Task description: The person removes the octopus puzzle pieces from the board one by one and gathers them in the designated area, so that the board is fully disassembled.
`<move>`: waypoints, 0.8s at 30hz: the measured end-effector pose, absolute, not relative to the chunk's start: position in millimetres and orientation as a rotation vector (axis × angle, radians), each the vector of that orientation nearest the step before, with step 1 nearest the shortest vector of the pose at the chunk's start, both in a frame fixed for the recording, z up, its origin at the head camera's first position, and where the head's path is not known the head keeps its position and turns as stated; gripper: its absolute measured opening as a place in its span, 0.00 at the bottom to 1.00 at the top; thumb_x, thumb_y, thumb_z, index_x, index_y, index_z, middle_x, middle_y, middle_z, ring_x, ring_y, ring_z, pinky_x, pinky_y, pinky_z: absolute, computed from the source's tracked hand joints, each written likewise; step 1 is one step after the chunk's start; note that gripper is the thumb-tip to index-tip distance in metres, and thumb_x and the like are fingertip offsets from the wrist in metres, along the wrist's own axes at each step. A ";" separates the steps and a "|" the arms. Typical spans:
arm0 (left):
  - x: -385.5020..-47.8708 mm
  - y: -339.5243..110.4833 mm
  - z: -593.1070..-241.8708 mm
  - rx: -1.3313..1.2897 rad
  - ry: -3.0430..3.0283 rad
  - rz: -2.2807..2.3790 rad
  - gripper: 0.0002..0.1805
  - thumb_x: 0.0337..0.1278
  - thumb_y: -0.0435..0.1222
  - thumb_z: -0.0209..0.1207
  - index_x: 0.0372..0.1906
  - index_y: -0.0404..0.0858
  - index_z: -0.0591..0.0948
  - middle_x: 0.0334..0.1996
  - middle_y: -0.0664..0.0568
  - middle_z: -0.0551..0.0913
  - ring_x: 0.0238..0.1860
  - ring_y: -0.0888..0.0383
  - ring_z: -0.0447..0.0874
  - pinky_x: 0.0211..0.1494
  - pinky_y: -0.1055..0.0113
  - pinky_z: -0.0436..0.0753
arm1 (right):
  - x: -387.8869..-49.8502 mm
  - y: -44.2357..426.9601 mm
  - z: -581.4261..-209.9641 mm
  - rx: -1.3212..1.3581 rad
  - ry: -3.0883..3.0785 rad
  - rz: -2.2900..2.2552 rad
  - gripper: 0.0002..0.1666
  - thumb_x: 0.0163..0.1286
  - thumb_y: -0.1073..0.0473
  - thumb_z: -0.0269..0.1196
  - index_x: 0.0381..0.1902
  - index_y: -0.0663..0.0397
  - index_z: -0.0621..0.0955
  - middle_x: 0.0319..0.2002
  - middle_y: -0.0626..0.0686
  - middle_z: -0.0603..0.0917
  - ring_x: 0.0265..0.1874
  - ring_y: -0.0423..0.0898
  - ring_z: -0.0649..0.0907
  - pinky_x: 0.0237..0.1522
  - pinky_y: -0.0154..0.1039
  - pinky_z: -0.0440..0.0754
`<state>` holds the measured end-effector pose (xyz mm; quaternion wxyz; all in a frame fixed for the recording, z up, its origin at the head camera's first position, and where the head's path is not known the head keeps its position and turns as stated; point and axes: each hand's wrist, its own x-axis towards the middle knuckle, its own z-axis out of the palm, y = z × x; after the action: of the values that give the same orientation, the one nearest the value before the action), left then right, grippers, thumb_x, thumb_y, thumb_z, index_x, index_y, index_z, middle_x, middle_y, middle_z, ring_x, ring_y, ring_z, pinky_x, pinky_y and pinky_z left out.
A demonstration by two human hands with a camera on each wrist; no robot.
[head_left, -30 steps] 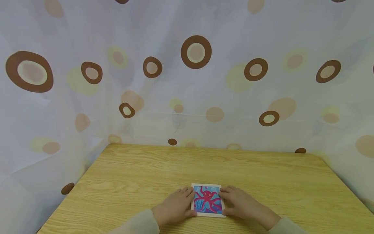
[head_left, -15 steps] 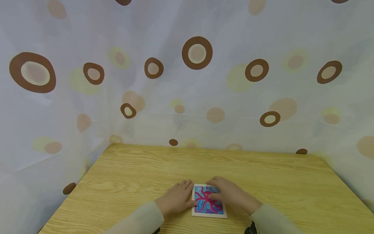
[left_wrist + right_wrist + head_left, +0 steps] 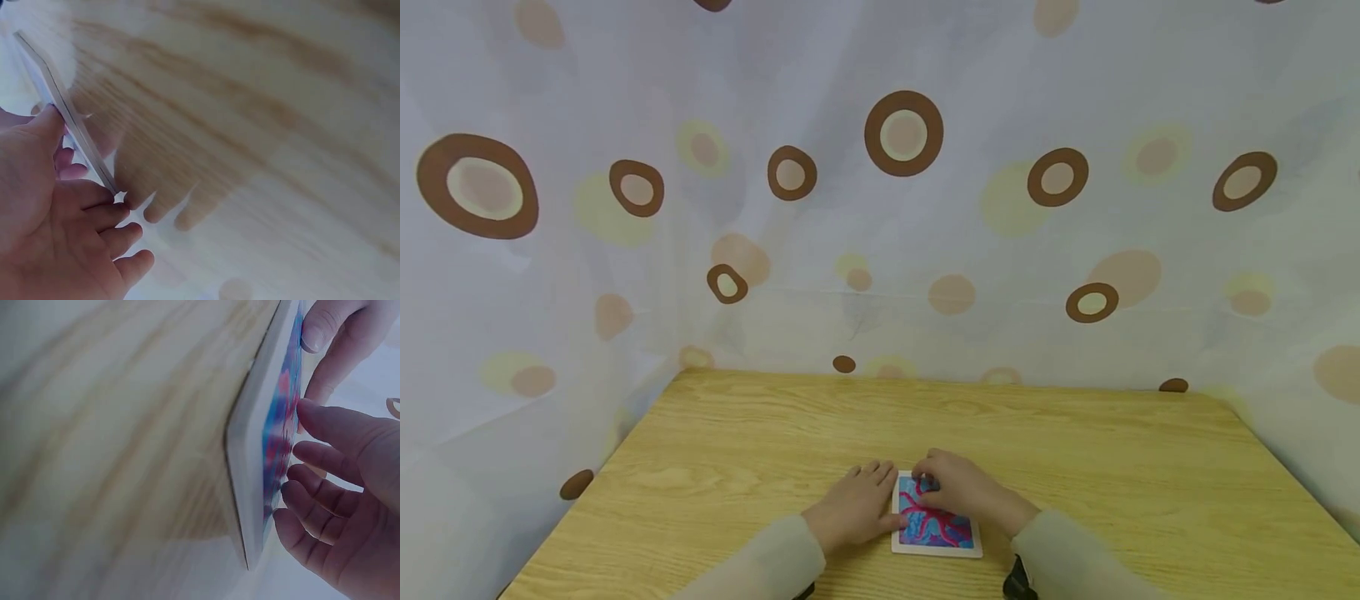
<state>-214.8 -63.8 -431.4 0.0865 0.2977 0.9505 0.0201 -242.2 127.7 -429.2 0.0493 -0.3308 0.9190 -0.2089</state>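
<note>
A wood-grain table [image 3: 737,433] holds a white-bordered octopus picture [image 3: 934,527], its handling seemingly early with nothing yet lifted, the left hand [image 3: 854,510] relaxed along its left edge, the right hand [image 3: 964,488] loosely bent, touching its face without visible grip.

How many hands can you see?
2: the left hand at the left edge of the octopus picture, and the right hand over its upper part.

Pale sheeting [image 3: 887,225] with brown-ringed spots walls in a wood-grained table [image 3: 775,425] on three sides.
</note>
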 end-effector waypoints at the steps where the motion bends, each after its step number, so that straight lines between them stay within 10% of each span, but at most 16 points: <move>1: -214.9 -63.8 -431.2 0.888 2.832 0.055 0.40 0.61 0.60 0.45 0.69 0.36 0.61 0.68 0.47 0.59 0.67 0.51 0.55 0.66 0.56 0.59 | -242.3 126.7 -429.3 -1.002 2.807 -0.627 0.15 0.58 0.58 0.68 0.41 0.59 0.82 0.29 0.44 0.72 0.25 0.37 0.71 0.28 0.33 0.74; 24: -210.7 -61.0 -424.9 0.878 2.850 0.044 0.40 0.59 0.58 0.48 0.67 0.35 0.62 0.66 0.46 0.61 0.67 0.51 0.56 0.65 0.56 0.60 | -237.6 117.4 -426.8 -0.996 2.854 -0.614 0.11 0.56 0.64 0.68 0.37 0.61 0.82 0.31 0.46 0.75 0.28 0.41 0.75 0.31 0.36 0.76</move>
<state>-210.7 -61.0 -424.9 0.0795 0.2934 0.9526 0.0147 -237.6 117.4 -426.8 0.0287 -0.3229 0.9249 -0.1989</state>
